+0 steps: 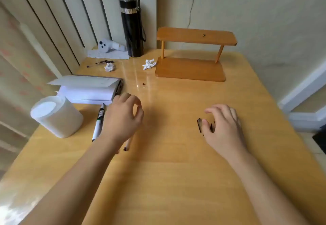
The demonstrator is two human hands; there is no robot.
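My right hand (224, 127) lies low on the wooden table (167, 180), right of centre. Its thumb and curled fingers close around a small dark object (199, 125), most of which the hand hides. My left hand (121, 117) hovers left of centre with its fingers loosely curled. Its thumb and index finger nearly touch and hold nothing that I can see. A thin pale pen (126, 145) pokes out from under the left wrist.
A white marker (98, 124) and a white round container (56, 117) lie to the left, with a stack of white paper (88, 92) behind them. At the back stand a black flask (131, 27), a small wooden shelf (190, 69), two crumpled paper balls (149, 64) and a white device (105, 45).
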